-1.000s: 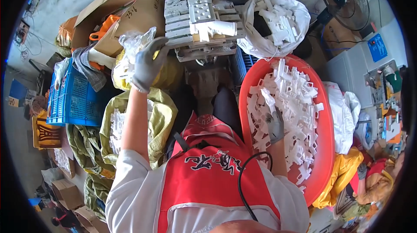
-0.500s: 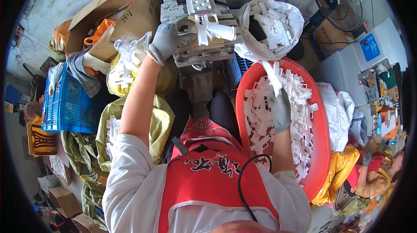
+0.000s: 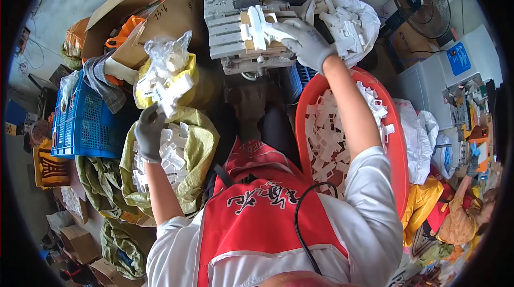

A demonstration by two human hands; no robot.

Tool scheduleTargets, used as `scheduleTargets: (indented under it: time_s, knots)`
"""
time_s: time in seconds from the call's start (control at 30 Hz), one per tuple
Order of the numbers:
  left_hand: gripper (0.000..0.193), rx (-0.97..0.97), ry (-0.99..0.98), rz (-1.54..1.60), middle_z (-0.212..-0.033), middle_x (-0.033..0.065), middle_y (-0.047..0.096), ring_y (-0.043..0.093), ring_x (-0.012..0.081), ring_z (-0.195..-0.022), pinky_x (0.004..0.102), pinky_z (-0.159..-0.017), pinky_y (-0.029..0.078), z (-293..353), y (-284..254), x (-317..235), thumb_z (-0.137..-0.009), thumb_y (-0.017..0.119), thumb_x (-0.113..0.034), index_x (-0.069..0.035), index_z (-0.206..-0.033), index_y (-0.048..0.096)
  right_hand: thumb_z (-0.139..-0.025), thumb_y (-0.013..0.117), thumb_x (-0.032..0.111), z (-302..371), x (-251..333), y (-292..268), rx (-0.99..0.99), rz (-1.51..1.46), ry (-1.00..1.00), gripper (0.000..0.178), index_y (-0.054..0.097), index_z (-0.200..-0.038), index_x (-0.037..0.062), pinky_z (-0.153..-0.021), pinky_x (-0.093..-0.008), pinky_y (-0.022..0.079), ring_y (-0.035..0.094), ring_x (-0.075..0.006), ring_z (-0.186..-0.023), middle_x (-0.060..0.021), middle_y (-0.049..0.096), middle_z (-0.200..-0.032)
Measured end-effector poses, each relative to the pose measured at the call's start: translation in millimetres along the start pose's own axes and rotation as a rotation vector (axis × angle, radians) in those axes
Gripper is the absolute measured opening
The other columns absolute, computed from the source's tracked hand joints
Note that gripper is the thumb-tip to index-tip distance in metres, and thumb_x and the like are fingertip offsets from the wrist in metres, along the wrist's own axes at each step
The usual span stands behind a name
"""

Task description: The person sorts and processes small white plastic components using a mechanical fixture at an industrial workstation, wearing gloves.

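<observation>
My left hand [image 3: 150, 134], in a grey glove, is closed at the fingertips on one end of a white plastic part [image 3: 174, 94] with small dark marking. It is above an olive woven sack [image 3: 201, 145] filled with similar parts. My right hand [image 3: 308, 43], also gloved, reaches forward to a grey metal machine [image 3: 230, 33]. Its fingers close on the handle-like end of another white plastic part [image 3: 259, 27], which lies on the machine's wooden fixture [image 3: 249, 45]. The right palm's underside is hidden.
A red tub [image 3: 396, 164] of white parts stands at my right, below my forearm. Beyond it is a white bag [image 3: 369, 19] of more parts. A fan [image 3: 420, 1] stands far right, a cardboard box [image 3: 176, 6] and blue crate [image 3: 88, 121] left. Another person's arm [image 3: 460, 201] shows far right.
My left hand has moved from the machine back to the olive sack with a part. My right hand has gone from the red tub to the fixture. The machine's upper section has shifted away.
</observation>
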State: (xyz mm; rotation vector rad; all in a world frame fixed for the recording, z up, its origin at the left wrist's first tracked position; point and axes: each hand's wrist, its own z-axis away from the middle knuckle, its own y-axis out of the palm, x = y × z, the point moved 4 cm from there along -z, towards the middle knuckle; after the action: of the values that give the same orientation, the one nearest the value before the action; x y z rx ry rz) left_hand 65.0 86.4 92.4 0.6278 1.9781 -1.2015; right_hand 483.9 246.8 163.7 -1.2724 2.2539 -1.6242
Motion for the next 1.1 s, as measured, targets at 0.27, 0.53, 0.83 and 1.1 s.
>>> scheduleTargets:
  time_s: [0.27, 0.53, 0.83, 1.1]
  knots:
    - [0.029, 0.025, -0.169, -0.031, -0.095, 0.0048, 0.065, 0.059, 0.0114, -0.085, 0.0239, -0.078, 0.047, 55, -46, 95, -0.081, 0.066, -0.010, 0.001, -0.107, 0.061, -0.090, 0.055, 0.017, 81, -40, -12, -0.264, -0.200, 0.083, 0.035, 0.052, -0.123, 0.0070, -0.089, -0.0312, 0.043, 0.057, -0.0278, -0.096, -0.0144, 0.059, -0.106]
    - [0.033, -0.202, -0.161, -0.326, -0.113, 0.0147, 0.060, 0.058, 0.0227, -0.099, 0.0324, -0.090, 0.046, 66, -138, 126, -0.092, 0.053, -0.019, 0.006, -0.113, 0.057, -0.090, 0.049, 0.032, 386, -105, 70, 0.117, 0.019, 1.128, 0.037, 0.056, -0.116, 0.0073, -0.090, -0.0351, 0.044, 0.056, -0.0329, -0.103, -0.0192, 0.059, -0.111]
    - [0.030, 0.188, -0.069, -0.225, -0.111, 0.0113, 0.062, 0.058, 0.0174, -0.098, 0.0281, -0.088, 0.045, 41, -26, 67, -0.092, 0.052, -0.013, 0.005, -0.115, 0.057, -0.072, 0.059, 0.047, 491, -77, 170, 0.305, -0.087, 1.806, 0.059, 0.056, -0.120, 0.0114, -0.094, -0.0406, 0.042, 0.053, -0.0312, -0.114, -0.0173, 0.055, -0.123]
    - [0.030, 0.167, -0.154, 0.053, -0.107, 0.0086, 0.064, 0.058, 0.0132, -0.098, 0.0263, -0.087, 0.044, 32, -10, 74, -0.092, 0.054, -0.018, 0.003, -0.112, 0.059, -0.079, 0.052, 0.014, 422, -58, 153, 0.037, -0.111, 1.204, 0.042, 0.052, -0.120, 0.0197, -0.090, -0.0401, 0.044, 0.052, -0.0369, -0.107, -0.0161, 0.051, -0.121]
